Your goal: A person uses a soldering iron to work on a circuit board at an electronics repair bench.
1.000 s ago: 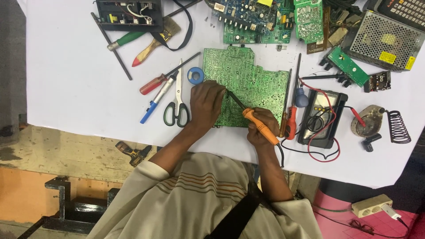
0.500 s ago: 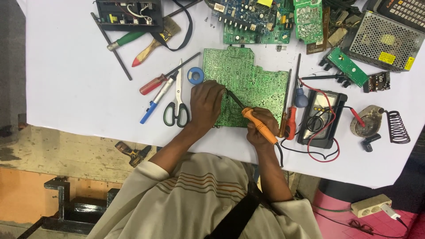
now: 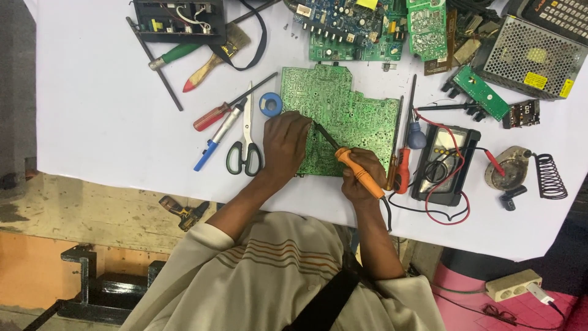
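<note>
1. Orange-handled soldering iron [image 3: 358,170] gripped in closed right hand [image 3: 362,178], tip on green circuit board [image 3: 343,125].
2. Left hand [image 3: 285,144] presses flat on board, holding nothing.
3. Scissors [image 3: 246,144] at 9 o'clock; multimeter [image 3: 446,162] at 3.

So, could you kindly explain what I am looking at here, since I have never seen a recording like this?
This is one view from a camera worn on a person's head, looking down at a white-covered workbench. No machine is involved, only two bare hands. The right hand grips an orange-handled soldering iron, its tip resting on a large green circuit board. The left hand presses on that board's edge. Beside it lie black-handled scissors, a red-handled screwdriver and a small blue roll of tape. To the right sits a black multimeter with red leads, and more green boards lie along the far edge.
</note>
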